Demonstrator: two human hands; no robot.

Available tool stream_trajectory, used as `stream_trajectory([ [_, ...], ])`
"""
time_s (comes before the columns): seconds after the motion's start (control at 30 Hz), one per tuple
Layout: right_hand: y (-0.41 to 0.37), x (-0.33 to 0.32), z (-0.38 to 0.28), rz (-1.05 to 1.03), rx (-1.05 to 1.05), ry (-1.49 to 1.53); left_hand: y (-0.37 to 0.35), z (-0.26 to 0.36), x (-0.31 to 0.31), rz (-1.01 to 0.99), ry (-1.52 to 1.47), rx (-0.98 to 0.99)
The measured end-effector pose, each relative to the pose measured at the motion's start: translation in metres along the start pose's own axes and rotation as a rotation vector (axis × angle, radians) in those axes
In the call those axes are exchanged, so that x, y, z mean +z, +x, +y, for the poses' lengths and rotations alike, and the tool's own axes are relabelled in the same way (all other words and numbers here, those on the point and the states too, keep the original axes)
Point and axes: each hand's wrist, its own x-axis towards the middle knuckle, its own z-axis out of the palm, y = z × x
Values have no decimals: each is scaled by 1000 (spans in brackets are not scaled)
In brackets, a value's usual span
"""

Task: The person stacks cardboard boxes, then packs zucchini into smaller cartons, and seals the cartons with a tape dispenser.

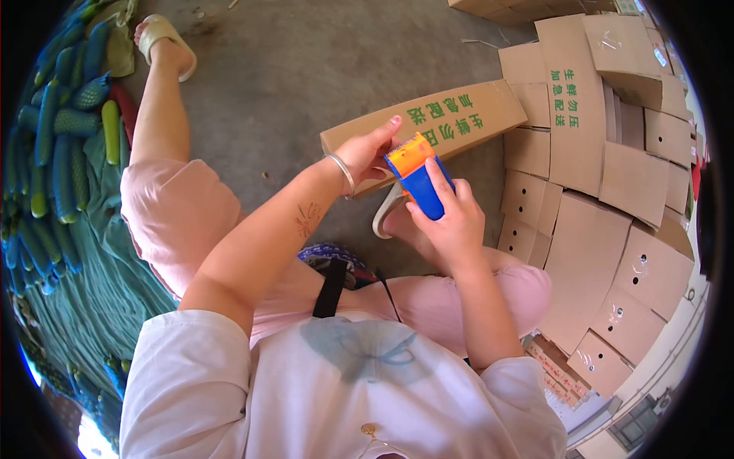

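The right hand (457, 222) is closed around a blue-and-orange hand tool (420, 183), whose blue body is gripped with the index finger laid along it and whose toothed orange end is pointed far and slightly left. Just left of that end, the left hand (367, 157) is held with thumb raised and fingers curled; whether anything is gripped by it cannot be told. A bracelet (340, 172) is worn on the left wrist. Beyond both hands, a long carton (466, 115) printed with green characters is laid on the grey floor (267, 84). Cardboard boxes (585, 237) are stacked at the right. At the left, long green vegetables (65, 138) in blue netting are piled on green cloth (95, 256).
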Motion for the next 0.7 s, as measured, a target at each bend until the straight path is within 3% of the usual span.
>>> stream_trajectory([
  [0.23,14,12,-9,34,39,42,18,10,-21,-43,-141,31],
  [0.3,13,14,-9,40,68,78,26,16,-30,-39,174,3],
  [0.43,7,-4,8,29,169,149,47,19,-13,-8,51,17],
  [0.5,6,-14,17,105,199,211,82,15,-25,-181,-6,-161],
  [0.53,7,-18,19,118,202,219,95,31,-41,-176,-11,-165],
  [0.6,7,-15,26,124,200,243,112,64,-78,918,84,610],
  [0.63,3,-14,28,132,197,264,112,61,-77,908,96,600],
  [0.7,1,-1,28,133,197,294,101,63,-81,774,528,834],
])
